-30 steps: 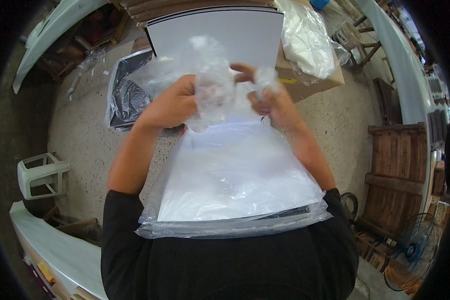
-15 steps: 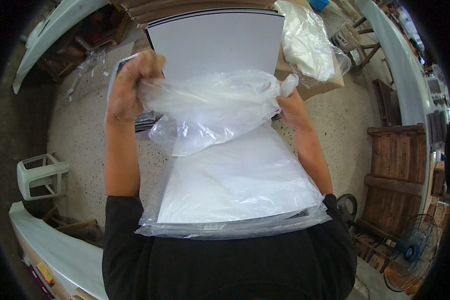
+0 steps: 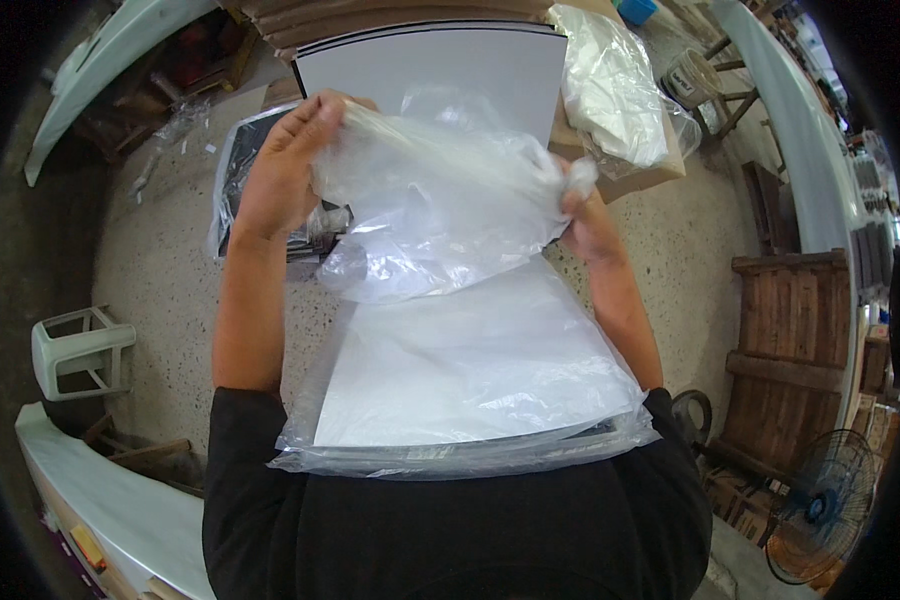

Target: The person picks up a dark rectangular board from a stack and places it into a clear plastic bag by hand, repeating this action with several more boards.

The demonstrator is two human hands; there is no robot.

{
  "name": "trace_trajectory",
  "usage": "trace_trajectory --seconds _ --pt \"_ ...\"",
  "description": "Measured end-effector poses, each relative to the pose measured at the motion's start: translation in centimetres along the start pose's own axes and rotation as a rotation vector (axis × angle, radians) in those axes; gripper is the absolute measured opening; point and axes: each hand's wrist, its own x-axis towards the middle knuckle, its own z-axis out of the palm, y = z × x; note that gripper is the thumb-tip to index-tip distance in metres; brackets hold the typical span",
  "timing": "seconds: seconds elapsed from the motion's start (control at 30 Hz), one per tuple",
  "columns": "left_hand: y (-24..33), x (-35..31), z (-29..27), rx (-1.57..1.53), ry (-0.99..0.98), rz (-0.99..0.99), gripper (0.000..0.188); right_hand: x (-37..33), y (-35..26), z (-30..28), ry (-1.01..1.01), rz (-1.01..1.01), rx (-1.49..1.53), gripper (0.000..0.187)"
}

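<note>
A clear plastic bag (image 3: pixel 440 230) is stretched between my two hands, its upper part bunched and creased. My left hand (image 3: pixel 290 170) is closed on the bag's upper left edge. Around its upper right corner, the fingers of my right hand (image 3: pixel 583 215) are closed, with a twist of plastic sticking out above them. The lower part of the bag lies flat against my body, with a white flat panel (image 3: pixel 460 370) inside it. Beyond the bag stands a stack of pale grey panels (image 3: pixel 370 65) with dark edges, partly covered by the plastic.
Folded clear bags (image 3: pixel 615 90) lie on a cardboard box (image 3: pixel 650 180) at the far right. Dark plastic-wrapped pieces (image 3: pixel 240 150) sit beyond my left arm. A white stool (image 3: pixel 85 350) is at left; a wooden pallet (image 3: pixel 790 350) and a fan (image 3: pixel 825 500) are at right.
My left hand has moved up and to the right, lifting its side of the bag's bunched end. The plastic now covers more of the grey panels. My right hand has barely moved.
</note>
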Motion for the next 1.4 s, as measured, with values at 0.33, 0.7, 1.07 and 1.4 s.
trace_trajectory --seconds 0.33,0.7,1.07,1.4 --pt "-0.1 -0.8 -0.5 0.604 -0.551 -0.171 0.019 -1.0 -1.6 -2.6 -0.072 -0.123 0.755 0.016" --pt "3.6 -1.5 4.1 0.372 -0.718 0.011 0.026 1.2 -4.8 7.6 -0.232 0.058 -0.689 0.042" --pt "1.4 -0.8 5.0 0.414 -0.782 0.010 0.021 1.6 -7.5 5.4 -0.068 -0.227 -0.538 0.067" --pt "1.8 -0.6 0.9 0.612 -0.554 -0.134 0.030 -1.1 -3.2 1.0 0.032 0.155 0.144 0.036"
